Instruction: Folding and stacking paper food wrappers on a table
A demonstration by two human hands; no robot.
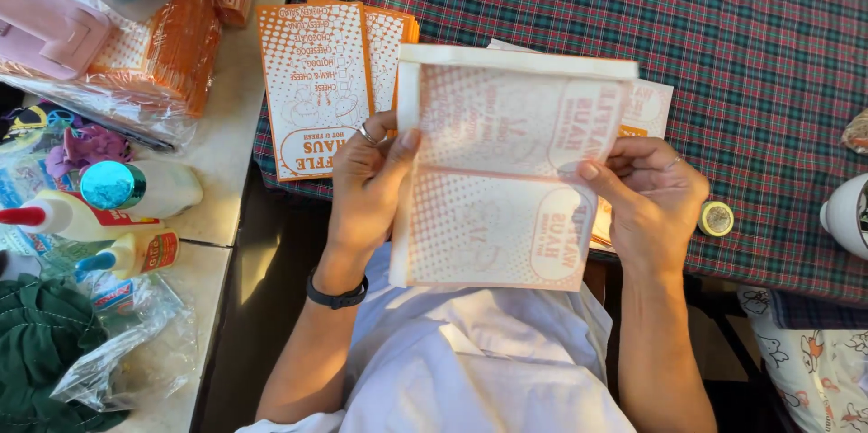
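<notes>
While hands hold paper sheet (506,171), plaid tablecloth (705,26) spreads beneath

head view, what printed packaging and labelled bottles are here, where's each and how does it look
Paper sleeve: held between left hand and right hand, white, faint orange dotted print.
Printed sheets: stacked on the plaid cloth, orange and white rectangles.
Wrapped bundles: upper left, orange, in clear plastic.
Glue bottles: left counter, lying down, yellow-labelled, red and blue tips.
Tape roll: beside the right hand, small, round.
</notes>
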